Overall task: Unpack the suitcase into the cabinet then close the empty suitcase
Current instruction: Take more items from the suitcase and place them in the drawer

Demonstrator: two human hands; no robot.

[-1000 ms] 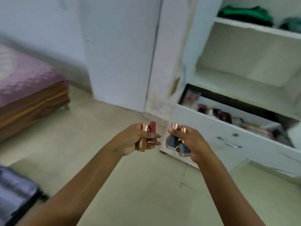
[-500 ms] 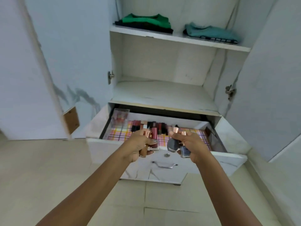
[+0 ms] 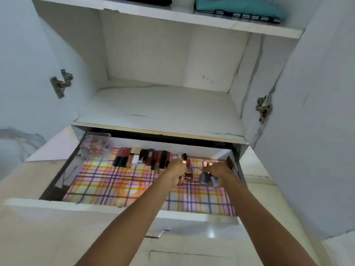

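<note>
Both my hands reach into the open white cabinet drawer (image 3: 80, 205), which is lined with checked paper. My left hand (image 3: 175, 169) grips a few small bottles with copper caps (image 3: 187, 170), one dark red. My right hand (image 3: 219, 172) grips two grey-blue bottles with copper caps (image 3: 206, 178). Both hands hover over the liner near the drawer's back right, just beside a row of lipsticks and tubes (image 3: 143, 157) lined along the back wall. The suitcase is out of view.
A clear box of small items (image 3: 95, 146) sits in the drawer's back left corner. The shelf above the drawer (image 3: 163, 104) is bare; folded teal clothing (image 3: 238, 9) lies on the top shelf. Cabinet doors (image 3: 322, 112) stand open on both sides.
The view turned from the floor and bed to the cabinet and drew close. Both hands, still holding the bottles, moved forward from in front of the drawer to inside it.
</note>
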